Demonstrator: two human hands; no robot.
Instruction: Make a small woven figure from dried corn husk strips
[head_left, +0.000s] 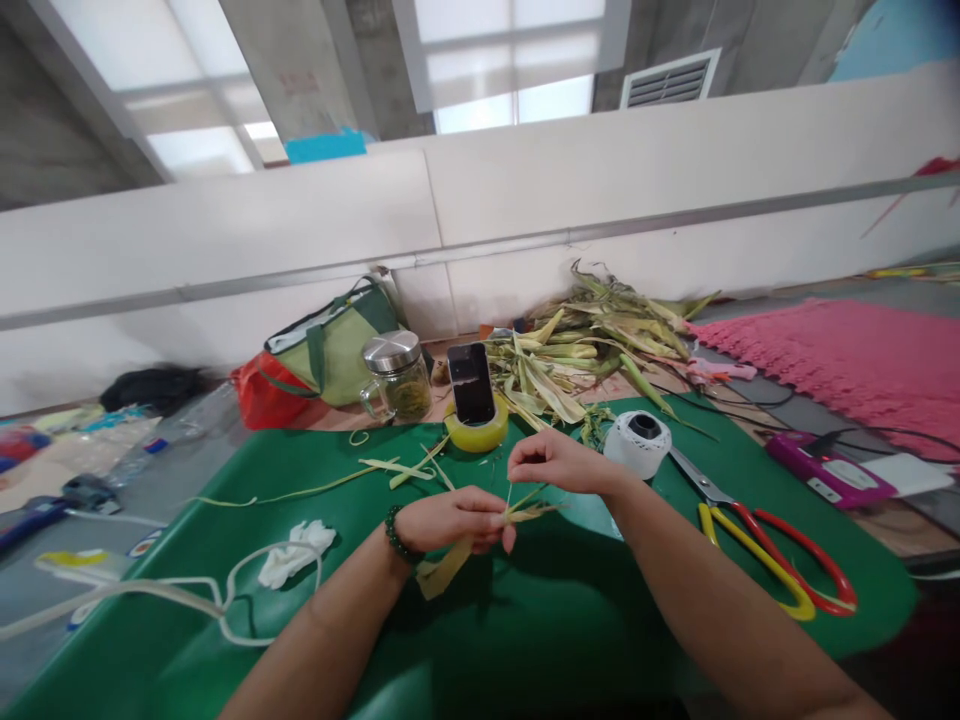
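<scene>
My left hand point(466, 522) is closed on a small bundle of corn husk strips point(444, 570). A wide pale piece hangs below its fingers, and thin frayed ends stick out to the right. Just above and to the right, my right hand point(559, 462) pinches a thin white thread point(510, 492), which runs down to the bundle at the left fingertips. A white spool of thread point(637, 445) stands behind my right wrist. Beside it lie large scissors point(750, 540) with one red and one yellow handle.
On the green mat point(315, 660) lie a crumpled tissue point(298, 553), a white cord point(187, 595) and loose husk strips point(401, 468). Behind stand a glass jar point(397, 385), a phone point(471, 385) on a tape roll point(477, 432), and a husk pile point(592, 345). A purple power strip point(831, 470) sits right.
</scene>
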